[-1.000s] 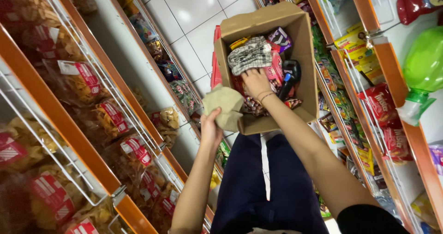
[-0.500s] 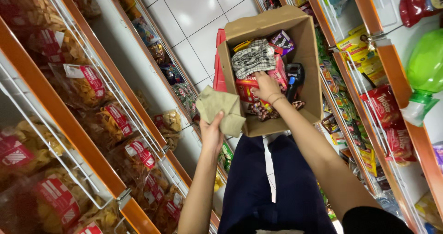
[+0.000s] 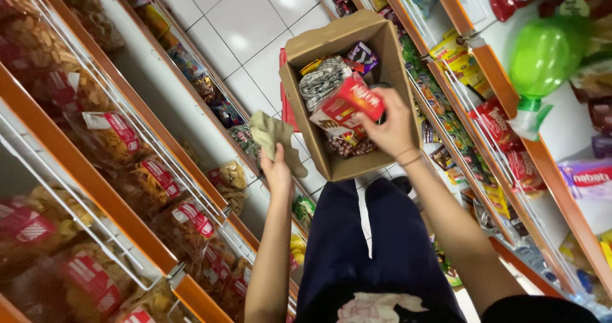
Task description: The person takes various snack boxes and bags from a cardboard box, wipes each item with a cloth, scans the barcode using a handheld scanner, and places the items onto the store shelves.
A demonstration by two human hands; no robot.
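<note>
A narrow shop aisle with a white tiled floor [image 3: 248, 23] runs between two orange-edged shelf racks, seen from above by a person standing in dark trousers. An open cardboard box [image 3: 357, 164] sits on the floor just ahead of the person's legs and serves as the landmark here.

The right hand [image 3: 392, 129] reaches over the box's near right side, fingers curled and pinching a red snack packet [image 3: 347, 103], which is lifted above the box's contents and tilted. A thin band circles that wrist. Under the packet, inside the box, lie a grey-and-white patterned packet [image 3: 322, 81], a purple packet [image 3: 361, 57] towards the far end, and darker wrapped goods near the front.

The left hand [image 3: 278, 170] is just left of the box, closed around a crumpled beige cloth [image 3: 273, 135] that droops over the fingers.

Left of the box, the wire-fronted shelf [image 3: 95, 170] holds bags of snacks with red labels. Right of the box, the other shelf [image 3: 510, 100] carries coloured packets, and a green plastic bottle [image 3: 542, 62] lies above them.
</note>
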